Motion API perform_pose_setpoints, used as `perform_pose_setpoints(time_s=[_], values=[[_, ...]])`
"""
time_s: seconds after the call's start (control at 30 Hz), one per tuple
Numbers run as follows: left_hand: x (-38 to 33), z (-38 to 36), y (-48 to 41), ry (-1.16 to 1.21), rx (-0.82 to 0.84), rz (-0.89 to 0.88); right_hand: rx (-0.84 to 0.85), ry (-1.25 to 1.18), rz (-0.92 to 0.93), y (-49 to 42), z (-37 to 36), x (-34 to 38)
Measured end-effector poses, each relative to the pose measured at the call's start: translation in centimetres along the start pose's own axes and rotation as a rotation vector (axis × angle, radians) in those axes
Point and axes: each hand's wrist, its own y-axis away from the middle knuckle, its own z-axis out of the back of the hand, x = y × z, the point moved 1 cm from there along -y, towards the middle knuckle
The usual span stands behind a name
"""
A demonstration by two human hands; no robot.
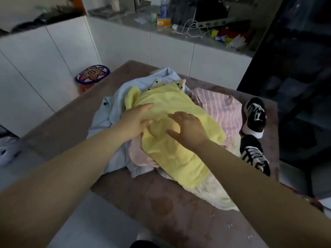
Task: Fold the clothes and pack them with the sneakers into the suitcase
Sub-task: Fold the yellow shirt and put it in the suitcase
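A heap of clothes lies on a brown table (170,212). On top is a yellow garment (179,154). Under it are a light blue shirt (111,111), a pink striped piece (223,111), a plain pink piece (139,154) and a cream piece (215,194). My left hand (138,120) rests on the yellow garment's left edge, its thumb pressing into the cloth. My right hand (188,129) lies flat on the yellow garment with fingers spread. Two black and white sneakers (255,115) (254,154) stand at the table's right edge. No suitcase is in view.
A round stool with a flower pattern (92,75) stands beyond the table's left corner, against white cabinets (53,59). A cluttered counter (179,27) with a bottle, cables and boxes runs along the back. Dark furniture (295,86) is on the right.
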Motion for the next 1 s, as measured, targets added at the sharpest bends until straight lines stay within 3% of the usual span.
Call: perform_pose_setpoints(time_s=[0.13,0.33,0.53,0.77,0.87,1.0], values=[[3.5,1.6,0.1,-0.018,0.027,0.038,-0.024,0.073,-0.073,-3.3,-2.2,3.4],[7.2,4.2,-1.2,-0.04,0.084,0.043,-0.127,0.215,-0.078,-5.4,-2.4,3.0],[6.4,3.8,-3.7,-0.024,0.133,-0.064,-0.413,-0.344,-0.344,-2.8,4.0,3.4],[3.6,1.7,-6.5,-0.059,0.126,-0.262,-0.897,-0.556,-0.562,6.1,14.8,-0.1],[0.2,1.1,-7.2,0.053,0.266,-0.25,-0.781,-0.346,-0.784,10.2,15.8,-3.6],[-6.0,0.7,-8.1,0.01,0.466,-0.355,-0.264,0.016,-1.069,14.6,12.5,-7.8]])
